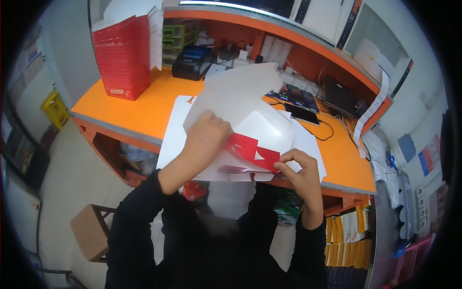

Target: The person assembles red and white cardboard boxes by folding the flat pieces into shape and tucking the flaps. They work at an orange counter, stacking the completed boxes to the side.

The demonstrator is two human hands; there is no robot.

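1. Orange bench [130, 115] with grey edge trim.
2. Raised orange shelf [231, 14] along the bench's far edge.
3. Pale tiled floor [65, 178] beyond its left edge.
4. Brown stool [88, 235] before its near-left edge.
5. Whitish wall [417, 113] past its right edge.

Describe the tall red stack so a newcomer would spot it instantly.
Find the orange desk, then its left end. Left of the black device stands the stack, many red layers with white flaps on top. Unlike the red piece in the right hand, it stands tall.
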